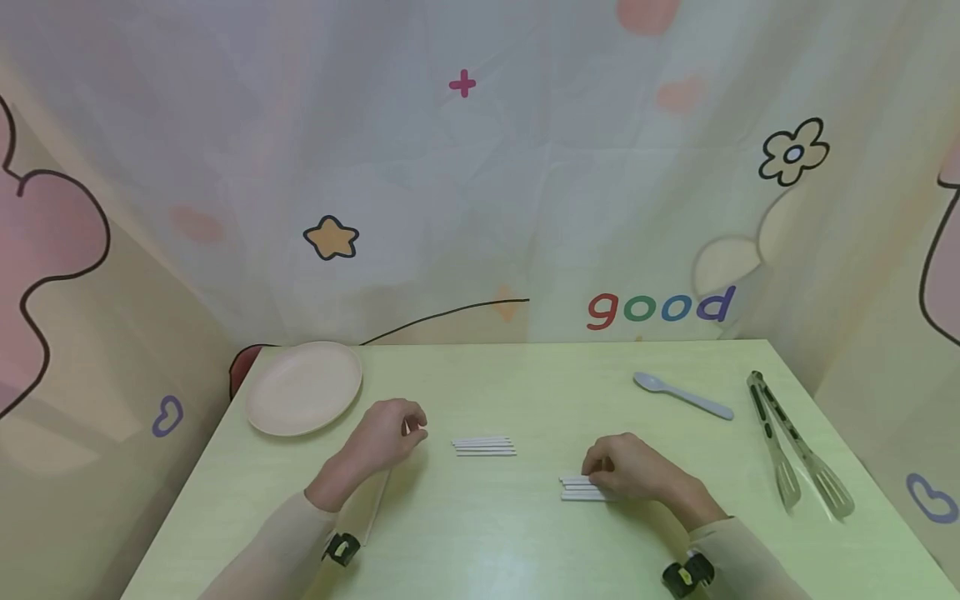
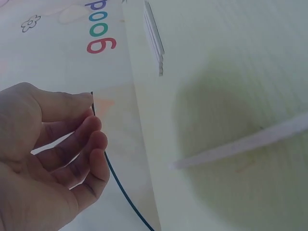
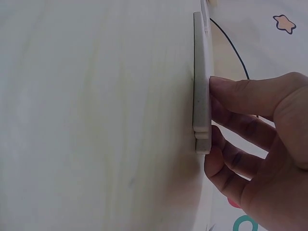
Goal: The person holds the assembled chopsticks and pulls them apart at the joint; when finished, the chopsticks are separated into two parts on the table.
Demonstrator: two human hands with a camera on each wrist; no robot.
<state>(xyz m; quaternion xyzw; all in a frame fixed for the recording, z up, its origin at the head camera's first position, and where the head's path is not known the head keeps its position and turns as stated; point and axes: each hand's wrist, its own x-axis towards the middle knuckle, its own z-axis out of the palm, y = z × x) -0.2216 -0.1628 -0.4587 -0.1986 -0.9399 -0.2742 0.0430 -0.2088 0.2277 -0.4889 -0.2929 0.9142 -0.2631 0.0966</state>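
Note:
My left hand (image 1: 390, 435) hovers over the left of the table, its fingers loosely curled with nothing between them. Just below it lies a single thin white stick (image 1: 377, 508), seen slanting across the tabletop in the left wrist view. My right hand (image 1: 630, 468) is over the right part of a short row of white sticks (image 1: 573, 489), hiding their right ends. In the right wrist view the thumb and fingertips are right at these sticks (image 3: 201, 72); I cannot tell whether they pinch one. Between the hands lies another row of white sticks (image 1: 484, 447).
A pale round plate (image 1: 303, 389) stands at the back left. Toward the right are a grey-blue spoon (image 1: 682, 396) and spread metal tongs (image 1: 795, 446) with slotted ends. Behind the table hangs a printed curtain (image 1: 480, 192).

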